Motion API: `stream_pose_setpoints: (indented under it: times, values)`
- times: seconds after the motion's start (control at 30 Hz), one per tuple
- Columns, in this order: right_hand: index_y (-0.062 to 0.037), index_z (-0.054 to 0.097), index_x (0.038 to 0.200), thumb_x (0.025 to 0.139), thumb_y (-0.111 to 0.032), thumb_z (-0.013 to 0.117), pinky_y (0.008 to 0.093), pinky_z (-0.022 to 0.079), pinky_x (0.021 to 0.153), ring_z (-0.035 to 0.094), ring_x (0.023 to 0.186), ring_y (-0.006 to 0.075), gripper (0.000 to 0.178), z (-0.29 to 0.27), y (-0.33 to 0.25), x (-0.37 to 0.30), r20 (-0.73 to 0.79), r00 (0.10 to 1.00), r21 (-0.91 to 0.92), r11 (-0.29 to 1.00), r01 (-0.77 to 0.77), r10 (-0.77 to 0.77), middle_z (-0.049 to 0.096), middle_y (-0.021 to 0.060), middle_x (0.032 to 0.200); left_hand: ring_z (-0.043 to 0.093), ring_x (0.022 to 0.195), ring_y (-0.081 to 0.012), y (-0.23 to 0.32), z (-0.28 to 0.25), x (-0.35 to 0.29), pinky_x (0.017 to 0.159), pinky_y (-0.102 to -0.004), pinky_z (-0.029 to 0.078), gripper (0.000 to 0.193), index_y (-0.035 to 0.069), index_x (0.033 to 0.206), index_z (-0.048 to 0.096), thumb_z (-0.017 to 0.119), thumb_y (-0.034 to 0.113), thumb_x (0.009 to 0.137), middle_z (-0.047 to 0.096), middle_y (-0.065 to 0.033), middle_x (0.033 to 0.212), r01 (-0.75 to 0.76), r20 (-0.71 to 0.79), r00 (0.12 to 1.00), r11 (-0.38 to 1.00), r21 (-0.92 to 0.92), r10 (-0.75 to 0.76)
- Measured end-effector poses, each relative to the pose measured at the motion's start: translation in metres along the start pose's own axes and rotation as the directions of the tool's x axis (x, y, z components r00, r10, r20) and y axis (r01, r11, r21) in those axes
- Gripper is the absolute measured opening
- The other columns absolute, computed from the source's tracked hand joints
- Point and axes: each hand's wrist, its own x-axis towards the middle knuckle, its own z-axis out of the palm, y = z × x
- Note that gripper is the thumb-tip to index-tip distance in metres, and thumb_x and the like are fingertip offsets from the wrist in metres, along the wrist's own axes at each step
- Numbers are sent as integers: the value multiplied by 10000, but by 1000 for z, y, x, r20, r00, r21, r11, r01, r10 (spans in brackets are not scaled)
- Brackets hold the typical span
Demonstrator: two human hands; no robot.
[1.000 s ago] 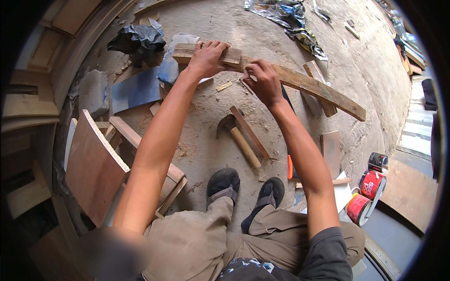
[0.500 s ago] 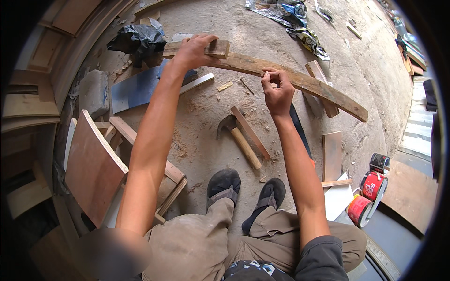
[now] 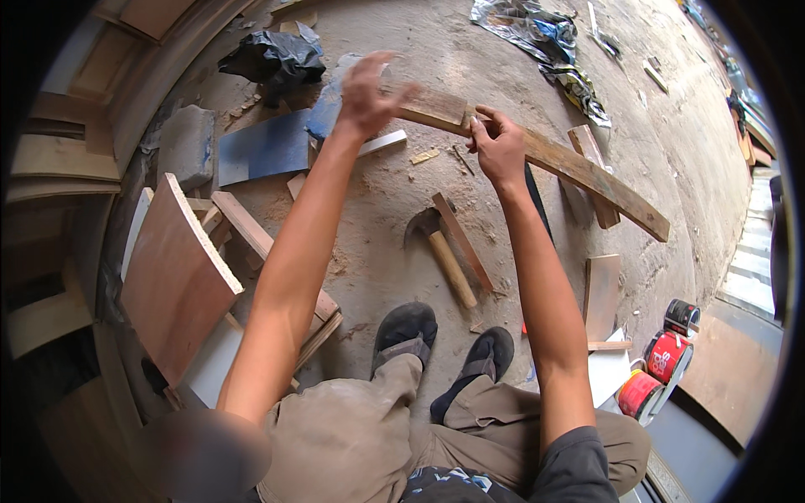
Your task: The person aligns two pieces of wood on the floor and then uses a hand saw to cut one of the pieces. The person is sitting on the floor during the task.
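A short wooden block (image 3: 436, 107) lies along the top of a long wooden plank (image 3: 587, 180) that slants down to the right. My left hand (image 3: 366, 96), blurred by motion, is at the block's left end with thumb and fingers spread. My right hand (image 3: 501, 151) is pinched at the block's right end, over the plank. Whatever sits between its fingertips is too small to make out. Below lie a claw hammer (image 3: 449, 264) with a wooden handle and a thin wood strip (image 3: 463, 241).
On the left stand a curved-looking board (image 3: 176, 285) and wood offcuts; beyond them are a blue panel (image 3: 264, 149) and a black plastic bag (image 3: 277, 63). A crosspiece (image 3: 594, 172) is under the plank. Red and black cans (image 3: 667, 356) stand at right.
The short block has shifted right along the plank, its end now near my right hand. My left hand has loosened from around the block and moved slightly right. The view has shifted a little.
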Motion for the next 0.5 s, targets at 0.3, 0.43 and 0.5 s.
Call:
stream_pose_setpoints:
  times: [0.3,0.43,0.5]
  values:
    - [83,660,1095,990,-121,595,270,555,615,637,670,116,238,26,3,0,26,982,169,967,-190,188,675,80,837,650,767,-126,-72,-38,-33,723,-292,505,377,15,1065,731,653,365,947,697,-27,884,814,268,549,434,-385,-792]
    - [83,677,1019,981,-123,587,265,543,594,648,649,118,229,35,2,3,9,987,223,962,-156,158,678,79,788,647,809,-123,-89,-42,-27,717,-305,496,425,20,1050,742,677,420,921,695,-20,873,810,228,580,527,-256,-782]
    - [82,678,1017,982,-123,586,266,543,592,648,648,119,228,34,6,5,3,985,247,954,-169,174,678,80,788,645,821,-122,-82,-39,-25,715,-305,491,444,23,1050,746,692,439,905,697,-19,882,806,231,589,541,-238,-775]
